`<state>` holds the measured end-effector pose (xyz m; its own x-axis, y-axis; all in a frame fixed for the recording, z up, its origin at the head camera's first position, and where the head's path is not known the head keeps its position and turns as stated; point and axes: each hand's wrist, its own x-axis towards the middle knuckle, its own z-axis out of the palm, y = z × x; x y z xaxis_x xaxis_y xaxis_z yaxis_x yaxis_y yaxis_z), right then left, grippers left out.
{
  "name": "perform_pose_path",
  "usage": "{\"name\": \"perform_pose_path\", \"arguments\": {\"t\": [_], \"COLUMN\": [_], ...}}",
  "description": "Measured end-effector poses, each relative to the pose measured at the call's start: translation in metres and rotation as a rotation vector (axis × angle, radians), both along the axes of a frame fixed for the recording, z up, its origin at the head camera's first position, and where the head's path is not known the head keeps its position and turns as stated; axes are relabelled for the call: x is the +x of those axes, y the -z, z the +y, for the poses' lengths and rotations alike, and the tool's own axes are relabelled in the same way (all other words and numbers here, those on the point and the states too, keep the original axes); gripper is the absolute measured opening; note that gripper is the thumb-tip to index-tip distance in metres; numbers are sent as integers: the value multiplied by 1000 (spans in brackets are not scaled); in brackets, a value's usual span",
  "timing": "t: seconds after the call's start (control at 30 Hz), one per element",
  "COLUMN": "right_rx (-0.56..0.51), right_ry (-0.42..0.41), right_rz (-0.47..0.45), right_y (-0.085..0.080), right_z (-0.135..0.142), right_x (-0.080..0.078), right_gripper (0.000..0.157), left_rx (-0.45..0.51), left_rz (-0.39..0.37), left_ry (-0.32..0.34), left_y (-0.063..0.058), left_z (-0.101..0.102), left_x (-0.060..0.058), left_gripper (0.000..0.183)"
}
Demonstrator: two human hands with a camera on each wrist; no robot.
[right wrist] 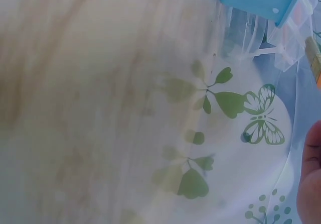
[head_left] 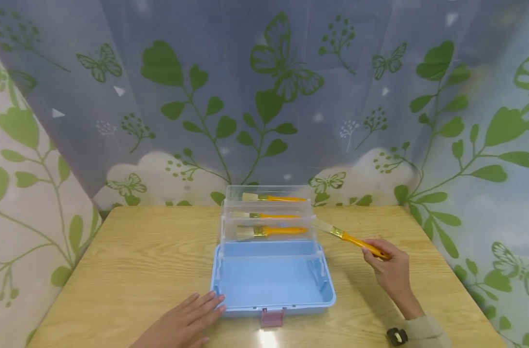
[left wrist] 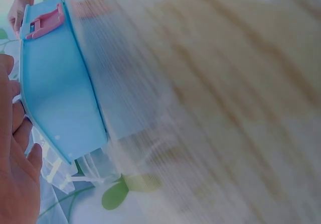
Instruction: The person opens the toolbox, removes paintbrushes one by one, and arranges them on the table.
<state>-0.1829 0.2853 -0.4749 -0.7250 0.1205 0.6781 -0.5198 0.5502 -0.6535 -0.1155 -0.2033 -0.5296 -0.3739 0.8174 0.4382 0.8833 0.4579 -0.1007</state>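
A blue plastic box [head_left: 273, 282] stands on the table with its clear trays raised at the back. My left hand [head_left: 188, 316] rests with fingers straight at the box's front left corner; in the left wrist view its fingers lie along the blue wall [left wrist: 60, 83]. Right of the box, my right hand [head_left: 389, 266] pinches the orange handle of a paintbrush [head_left: 349, 238], its pale bristles pointing left toward the trays. In the clear trays lie three more orange-handled brushes: a top one [head_left: 275, 198], a middle one [head_left: 269, 215] and a lower one [head_left: 273, 231].
A pink latch [head_left: 272, 318] hangs at the box's front edge. The light wood table [head_left: 151, 256] extends to both sides. Behind and beside it hangs a curtain [head_left: 229, 159] printed with green leaves and butterflies.
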Motion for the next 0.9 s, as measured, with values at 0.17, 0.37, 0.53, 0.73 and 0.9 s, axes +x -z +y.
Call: {"name": "perform_pose_path", "arguments": {"t": [0.17, 0.37, 0.53, 0.73, 0.9], "right_rx": [-9, -53, -7, 52, 115], "right_ry": [52, 108, 125, 169, 163], "right_rz": [20, -27, -49, -136, -248], "right_y": [8, 22, 24, 27, 27], "right_z": [6, 13, 12, 10, 9], "right_x": [-7, -19, -23, -28, -32], "right_gripper": [21, 20, 17, 14, 12], "left_rx": [-1, 5, 5, -18, -31], "left_rz": [-10, -13, -14, 6, 23], "left_ry": [0, 2, 4, -2, -15], "left_y": [1, -1, -1, -2, -3], "left_z": [0, 0, -1, -2, -2], "left_x": [1, 1, 1, 2, 2], "left_gripper": [65, 65, 65, 70, 71]}}
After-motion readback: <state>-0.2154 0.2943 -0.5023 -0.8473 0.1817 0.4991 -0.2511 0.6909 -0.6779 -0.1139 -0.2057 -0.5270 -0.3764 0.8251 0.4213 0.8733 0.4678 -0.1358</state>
